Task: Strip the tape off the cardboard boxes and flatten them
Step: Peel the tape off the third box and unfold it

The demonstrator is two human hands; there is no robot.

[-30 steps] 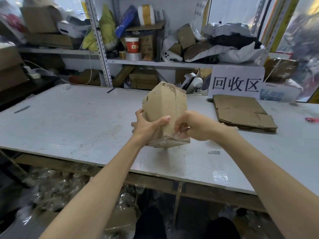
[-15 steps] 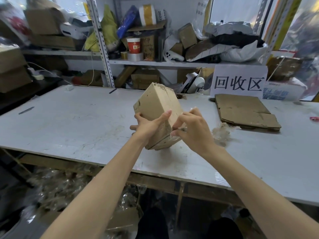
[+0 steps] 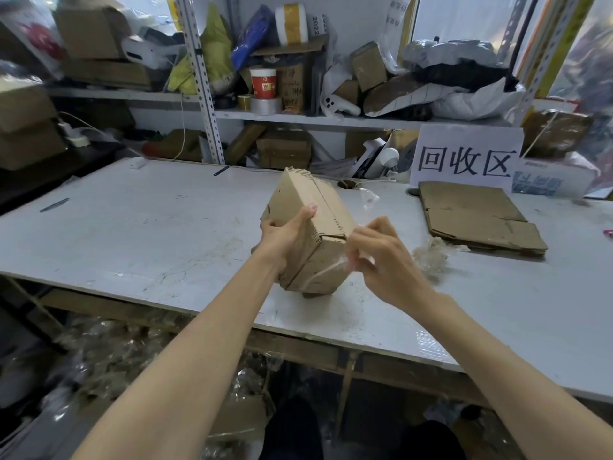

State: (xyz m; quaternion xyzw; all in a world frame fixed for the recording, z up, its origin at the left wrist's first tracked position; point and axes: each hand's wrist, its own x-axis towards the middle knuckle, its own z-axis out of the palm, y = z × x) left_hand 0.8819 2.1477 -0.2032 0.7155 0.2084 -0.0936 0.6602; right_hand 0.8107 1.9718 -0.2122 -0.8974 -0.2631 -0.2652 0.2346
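A small brown cardboard box (image 3: pixel 323 212) is tilted back over the middle of the white table (image 3: pixel 139 234), its lower end close to the tabletop. My left hand (image 3: pixel 285 237) grips its left side, thumb across the top face. My right hand (image 3: pixel 374 257) pinches a strip of clear tape (image 3: pixel 366 202) at the box's right edge; the strip rises loose above my fingers. A thin stretched band of tape still crosses the near end of the box.
A crumpled wad of clear tape (image 3: pixel 431 255) lies right of my right hand. Beyond it lies a stack of flattened cardboard (image 3: pixel 474 217) below a white sign (image 3: pixel 466 157). Cluttered shelves (image 3: pixel 298 114) stand behind the table. Plastic scraps cover the floor under the near table edge.
The box has tipped further back and turned. My right hand has pulled the tape strip away from the box's right edge, so a loose length now stands free above it.
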